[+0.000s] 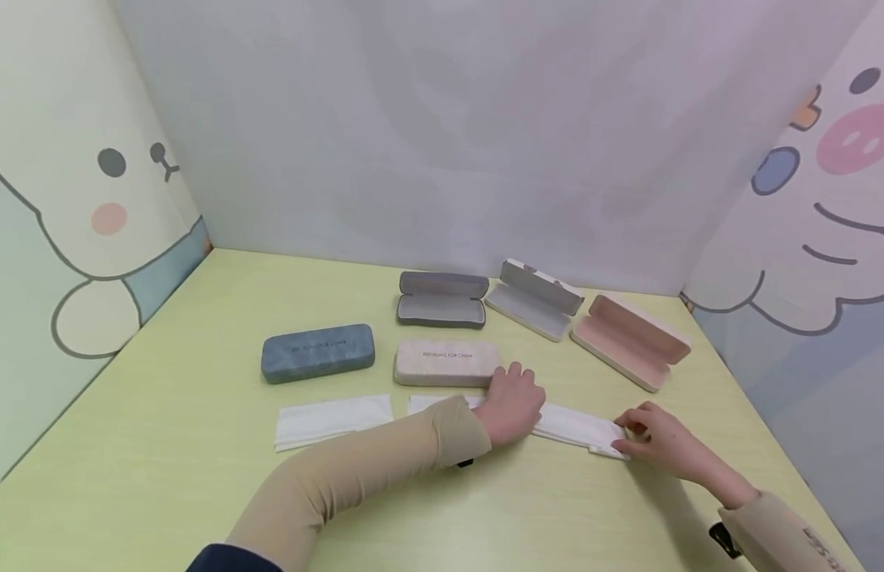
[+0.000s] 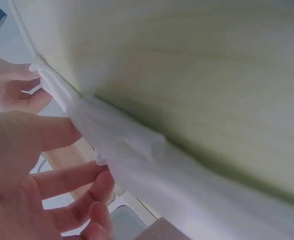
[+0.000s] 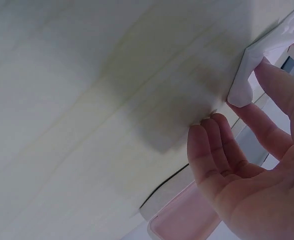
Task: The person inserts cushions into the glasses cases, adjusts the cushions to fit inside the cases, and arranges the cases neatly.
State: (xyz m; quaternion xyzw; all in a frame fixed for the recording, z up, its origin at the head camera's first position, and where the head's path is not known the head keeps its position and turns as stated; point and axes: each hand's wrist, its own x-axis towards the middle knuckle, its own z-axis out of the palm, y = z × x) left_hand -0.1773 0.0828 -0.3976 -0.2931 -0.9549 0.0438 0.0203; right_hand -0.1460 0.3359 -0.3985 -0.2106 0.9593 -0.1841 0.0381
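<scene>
My right hand (image 1: 663,445) pinches the right end of a white folded cloth (image 1: 580,427) between thumb and index finger; its other fingers curl loosely in the right wrist view. Further left along the same cloth, my left hand (image 1: 513,403) pinches its edge, the thumb (image 2: 57,132) on one side and the index finger on the other. The left hand is beside the right end of a closed pink glasses case (image 1: 445,361). Another stretch of white cloth (image 1: 442,402) shows left of that hand; the forearm hides whether the two join. A separate white folded cloth (image 1: 327,419) lies further left.
A closed blue glasses case (image 1: 318,353) lies at the left. Behind stand three opened cases: a dark grey one (image 1: 442,310), a white one with grey lining (image 1: 530,310) and a pink one (image 1: 620,349). Cloth walls printed with cartoon animals border the yellowish table (image 1: 198,381).
</scene>
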